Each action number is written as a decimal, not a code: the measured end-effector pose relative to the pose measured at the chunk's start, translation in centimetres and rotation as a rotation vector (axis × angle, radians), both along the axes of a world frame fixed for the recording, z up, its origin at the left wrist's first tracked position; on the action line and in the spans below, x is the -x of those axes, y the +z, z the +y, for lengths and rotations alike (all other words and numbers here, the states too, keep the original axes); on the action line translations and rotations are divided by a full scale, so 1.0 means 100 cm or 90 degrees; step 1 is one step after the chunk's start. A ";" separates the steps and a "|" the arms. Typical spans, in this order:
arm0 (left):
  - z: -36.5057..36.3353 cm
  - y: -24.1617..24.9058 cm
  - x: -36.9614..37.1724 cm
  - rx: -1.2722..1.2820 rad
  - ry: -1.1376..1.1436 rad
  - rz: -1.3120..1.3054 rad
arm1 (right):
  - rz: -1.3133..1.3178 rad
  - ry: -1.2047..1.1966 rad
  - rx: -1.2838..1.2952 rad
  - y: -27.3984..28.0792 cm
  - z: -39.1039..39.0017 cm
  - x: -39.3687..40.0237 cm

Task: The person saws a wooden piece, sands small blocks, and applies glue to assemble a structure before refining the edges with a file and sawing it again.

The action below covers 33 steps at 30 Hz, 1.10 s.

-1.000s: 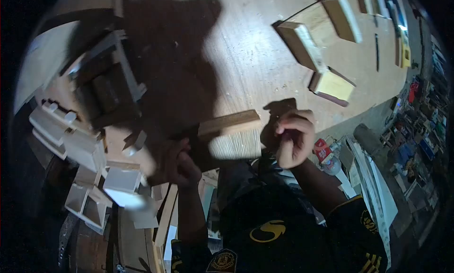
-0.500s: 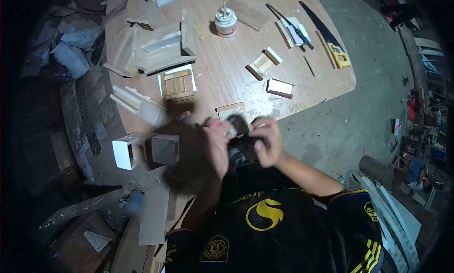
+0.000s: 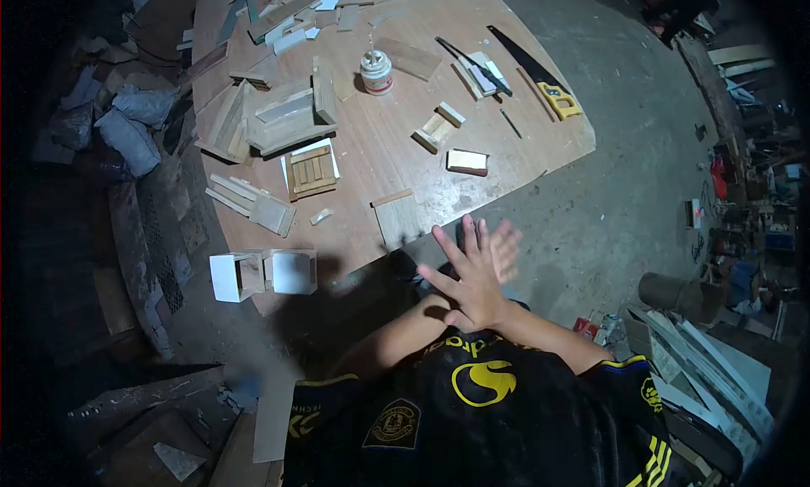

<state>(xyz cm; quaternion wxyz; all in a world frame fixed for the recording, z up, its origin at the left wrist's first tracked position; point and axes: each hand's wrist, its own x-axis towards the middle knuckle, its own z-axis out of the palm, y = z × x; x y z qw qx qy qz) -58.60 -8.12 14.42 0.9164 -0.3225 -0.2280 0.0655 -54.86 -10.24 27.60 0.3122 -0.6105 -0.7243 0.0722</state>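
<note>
My right hand (image 3: 472, 289) is in front, fingers spread and stretched out, with nothing in it. Behind it, crossing palm to palm, is my left hand (image 3: 506, 249); only its outstretched fingers show past the right one, and the rest is hidden. Both are just off the near edge of the table. Closest to them lies a thin pale panel (image 3: 396, 221) with a wooden strip along its far edge. Farther in are a small block with a pale top (image 3: 467, 161) and a small wooden piece with two raised ends (image 3: 439, 131).
On the table (image 3: 363, 162) stand an open white jar (image 3: 376, 73), a yellow-handled saw (image 3: 531, 75), a pencil (image 3: 511, 124), a slatted wooden piece (image 3: 310, 173) and wooden box-like assemblies (image 3: 291, 120). A white-ended box (image 3: 224, 278) sits at the near left corner. Offcuts lie at the back.
My hands were apart over the panel's near edge, fingers bent and blurred; now they are pressed together, crossed and spread, farther right. The camera view has shifted, and more offcuts show at the back.
</note>
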 end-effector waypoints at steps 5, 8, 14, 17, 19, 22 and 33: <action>0.022 0.121 -0.004 -0.584 0.037 0.449 | 0.043 -0.269 0.084 -0.020 -0.026 -0.056; 0.009 0.118 -0.021 -0.549 0.114 0.530 | 0.064 -0.130 -0.060 0.000 -0.044 -0.039; -0.066 0.108 -0.028 -0.558 0.107 0.665 | 0.170 -0.123 0.041 -0.038 -0.071 -0.089; -0.078 0.088 -0.032 -0.536 0.122 0.579 | 0.293 -0.176 0.074 -0.047 -0.086 -0.093; -0.080 0.045 -0.043 -0.494 0.290 0.626 | 0.268 -0.148 0.053 -0.043 -0.090 -0.110; -0.114 0.059 -0.077 -0.469 0.403 0.699 | 0.213 -0.078 0.028 -0.039 -0.096 -0.118; -0.116 0.115 -0.131 -0.481 0.228 0.627 | -0.049 0.005 -0.148 0.012 -0.109 -0.173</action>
